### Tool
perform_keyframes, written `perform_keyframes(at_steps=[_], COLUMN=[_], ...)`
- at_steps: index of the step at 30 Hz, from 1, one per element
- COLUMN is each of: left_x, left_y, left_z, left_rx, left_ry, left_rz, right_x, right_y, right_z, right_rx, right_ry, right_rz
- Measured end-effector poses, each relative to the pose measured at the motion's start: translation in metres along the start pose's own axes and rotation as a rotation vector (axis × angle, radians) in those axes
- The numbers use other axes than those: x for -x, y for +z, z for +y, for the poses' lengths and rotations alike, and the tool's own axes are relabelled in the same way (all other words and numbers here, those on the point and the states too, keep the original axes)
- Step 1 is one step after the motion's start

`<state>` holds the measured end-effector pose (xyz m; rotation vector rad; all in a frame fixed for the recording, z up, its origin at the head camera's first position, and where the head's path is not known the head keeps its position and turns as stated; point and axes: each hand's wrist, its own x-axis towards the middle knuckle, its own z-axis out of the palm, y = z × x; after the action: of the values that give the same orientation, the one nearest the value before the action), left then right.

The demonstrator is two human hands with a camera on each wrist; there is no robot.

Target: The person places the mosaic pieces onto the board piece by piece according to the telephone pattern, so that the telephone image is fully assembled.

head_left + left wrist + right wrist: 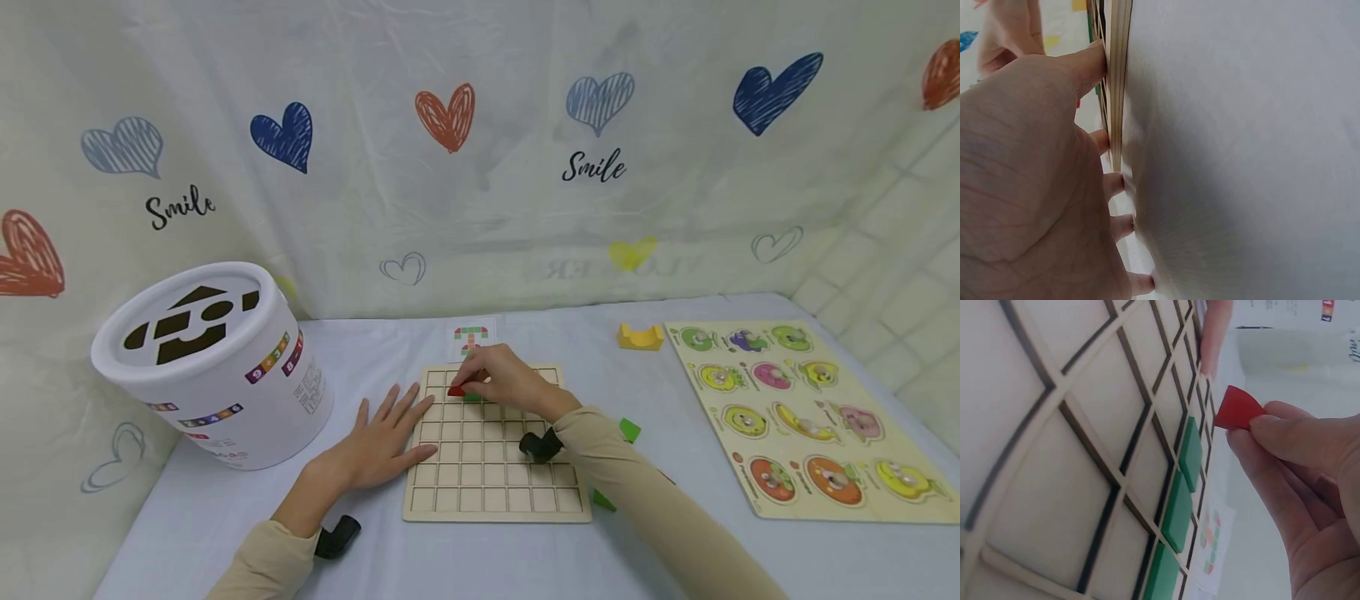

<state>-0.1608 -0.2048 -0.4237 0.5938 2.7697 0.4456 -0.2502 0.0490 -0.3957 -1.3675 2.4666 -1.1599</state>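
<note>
My right hand (501,377) pinches a small red quarter-round block (1238,409) between thumb and fingers. It is over the far left part of a wooden grid board (495,498). Several green square blocks (1179,509) sit in a row of the grid's cells, mostly hidden by the hand in the head view. My left hand (378,447) lies with straight, spread fingers at the board's left edge, its thumb and index fingertip touching the board. The other left fingertips rest on the white cloth. Just behind the board lies a card (490,323) with a red and green block pattern.
A white bucket (311,417) with shaped holes in its lid stands at the left. Loose green blocks (629,430) lie right of the board, beside my right forearm. Further right are a yellow arch block (640,337) and a fruit puzzle board (757,379).
</note>
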Motion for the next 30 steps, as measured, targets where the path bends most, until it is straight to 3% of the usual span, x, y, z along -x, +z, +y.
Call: perform_keyframes(at_steps=[8,15,23,30], left_x=[0.0,0.002,0.003,0.003], left_y=[-0.001,-0.001,-0.003,-0.003], left_z=[0.001,0.002,0.002,0.003], left_rx=[-0.011,0.016,0.003,0.003], left_ry=[0.001,0.033,0.004,0.0], left_rz=[-0.001,0.038,0.004,-0.002], right_x=[-0.007,-0.008,-0.007,-0.01], right_y=[0.01,0.011,0.013,0.012], right_z=[0.005,0.003,0.003,0.004], right_rx=[0.058,0.116,0.129,0.206], right_ry=[-0.035,-0.042,-0.006,-0.01], right_rz=[0.019,0.0,-0.01,-0.037])
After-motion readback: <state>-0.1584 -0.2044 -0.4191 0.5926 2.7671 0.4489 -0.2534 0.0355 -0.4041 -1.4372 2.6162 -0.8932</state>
